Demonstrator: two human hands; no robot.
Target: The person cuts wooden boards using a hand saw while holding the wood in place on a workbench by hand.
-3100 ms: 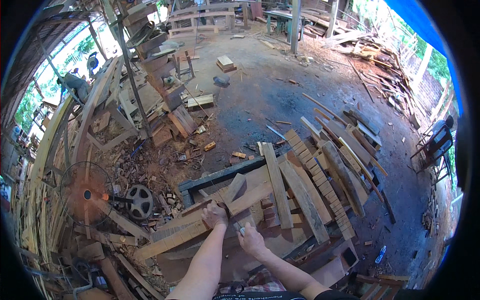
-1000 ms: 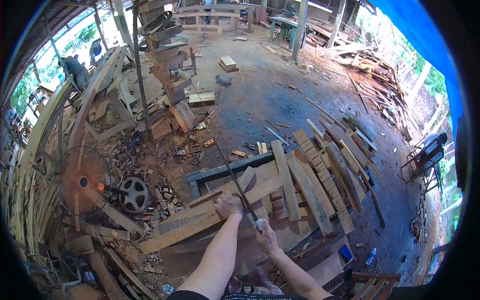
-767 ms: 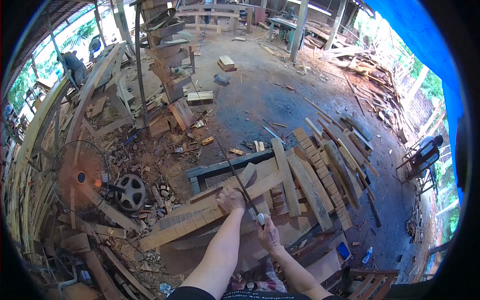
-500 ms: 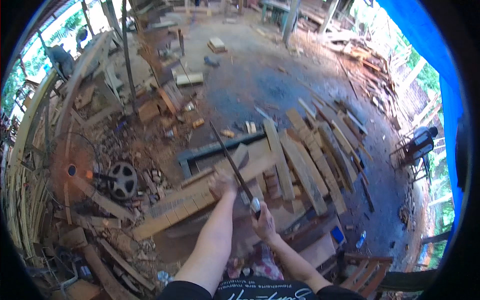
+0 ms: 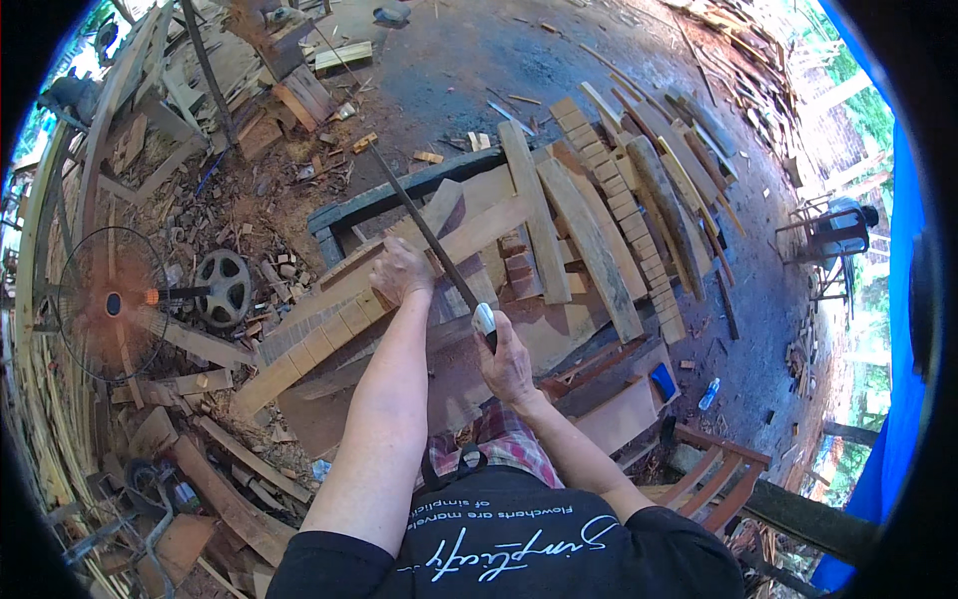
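In my right hand (image 5: 506,367) is a long, dark-bladed hand saw (image 5: 424,225) with a silver and black handle. Its blade slants up and to the left, seen nearly edge-on, so no teeth can be made out. My left hand (image 5: 402,271) bends its fingers over a long pale board (image 5: 317,351) marked by several evenly spaced cross lines. The saw passes just to the right of that hand, across the board's line; whether it touches the wood I cannot tell. Behind lies a dark timber frame (image 5: 424,178).
Several planks (image 5: 589,250) lie side by side on the right. A round fan (image 5: 113,303) and a spoked wheel (image 5: 222,288) stand at the left among wood scraps. Nearer on the right are a slatted wooden piece (image 5: 714,484) and a plastic bottle (image 5: 710,393). A chair (image 5: 823,235) stands farther right.
My view has tipped downward, so the work sits higher in the picture. The left hand, blurred before, is sharp now. The saw's tip has moved slightly toward a small yellowish block.
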